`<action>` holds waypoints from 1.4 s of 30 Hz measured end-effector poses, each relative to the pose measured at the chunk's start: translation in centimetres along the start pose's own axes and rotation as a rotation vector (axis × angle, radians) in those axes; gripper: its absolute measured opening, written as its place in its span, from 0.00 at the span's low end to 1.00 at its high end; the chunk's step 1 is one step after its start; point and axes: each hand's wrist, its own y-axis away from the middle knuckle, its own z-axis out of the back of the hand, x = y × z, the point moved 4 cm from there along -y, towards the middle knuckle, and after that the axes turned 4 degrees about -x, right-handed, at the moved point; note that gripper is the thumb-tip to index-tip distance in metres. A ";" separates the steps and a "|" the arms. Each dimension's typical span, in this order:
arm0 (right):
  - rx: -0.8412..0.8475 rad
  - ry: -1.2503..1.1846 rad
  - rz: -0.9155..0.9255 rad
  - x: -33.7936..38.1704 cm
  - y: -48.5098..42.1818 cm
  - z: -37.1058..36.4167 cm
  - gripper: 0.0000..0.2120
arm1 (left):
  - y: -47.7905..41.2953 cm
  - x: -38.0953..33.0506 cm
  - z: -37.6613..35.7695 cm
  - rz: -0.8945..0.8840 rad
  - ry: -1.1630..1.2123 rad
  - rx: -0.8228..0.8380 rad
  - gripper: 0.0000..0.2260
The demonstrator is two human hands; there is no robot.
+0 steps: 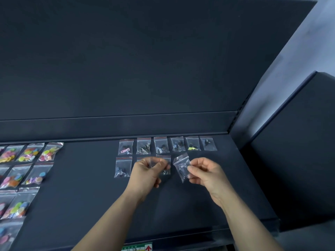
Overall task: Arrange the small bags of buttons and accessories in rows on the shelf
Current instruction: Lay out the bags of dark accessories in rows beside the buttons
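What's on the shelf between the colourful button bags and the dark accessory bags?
Nothing. In the head view the shelf is bare between the button bags and the accessory bags.

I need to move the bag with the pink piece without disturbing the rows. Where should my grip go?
Probably pinch the pink-piece bag by its flat, empty upper left corner, coming from the left: it lies flat at the row's end, with a neighbour bag close on its right and its contents bunched low.

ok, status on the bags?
Right hand pinches a tilted bag. Left hand grips a front-row bag. Back row holds six. Nothing blocking.
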 end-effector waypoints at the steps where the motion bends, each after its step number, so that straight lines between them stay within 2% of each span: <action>1: -0.031 0.002 -0.009 -0.3 -0.4 0.0 0.04 | -0.2 0.3 0.2 -0.019 -0.056 -0.030 0.06; 4: -0.127 0.106 0.028 -1.0 -1.8 -0.3 0.03 | -0.4 1.2 0.9 -0.121 -0.386 -0.118 0.03; 5: -0.167 0.199 0.065 -1.0 -2.2 -0.3 0.03 | -0.4 1.4 0.9 -0.179 -0.554 -0.111 0.07; 8: -0.269 0.806 0.250 -0.2 -2.5 0.1 0.05 | -0.1 2.0 0.4 -0.334 -0.874 0.000 0.16; 10: -0.284 0.999 0.436 0.5 -2.2 0.2 0.07 | 0.0 2.3 0.2 -0.367 -0.955 0.039 0.18; 13: -0.086 0.978 0.675 0.0 -2.1 -0.3 0.12 | -0.2 2.6 0.1 -0.402 -0.997 0.063 0.19; 15: 0.005 1.003 0.666 -0.9 -2.5 -0.5 0.14 | -0.1 2.5 0.0 -0.428 -1.005 0.068 0.19; 20: -0.028 1.005 0.630 -1.7 -3.3 -0.8 0.14 | -0.2 2.5 0.0 -0.465 -0.995 0.054 0.18; 30: 0.007 0.963 0.624 -1.9 -3.8 -1.2 0.15 | -0.2 2.7 0.0 -0.468 -0.978 0.036 0.17; 33: -0.027 0.880 0.643 -1.3 -3.1 -1.0 0.15 | 0.0 2.4 0.2 -0.455 -0.876 0.001 0.14; 35: -0.056 0.771 0.642 -0.6 -2.5 -0.7 0.13 | 0.3 1.7 0.6 -0.337 -0.597 -0.040 0.09; 38: -0.024 0.516 0.475 0.6 -1.5 -0.4 0.08 | 0.5 0.4 0.4 -0.033 0.040 0.010 0.04; 40: 0.024 0.344 0.360 1.4 -0.8 -0.5 0.06 | 0.2 -0.2 0.1 0.036 0.248 0.046 0.03; 42: 0.077 0.202 0.283 2.1 -0.1 -0.8 0.04 | -0.2 -0.6 -0.2 0.028 0.291 0.093 0.03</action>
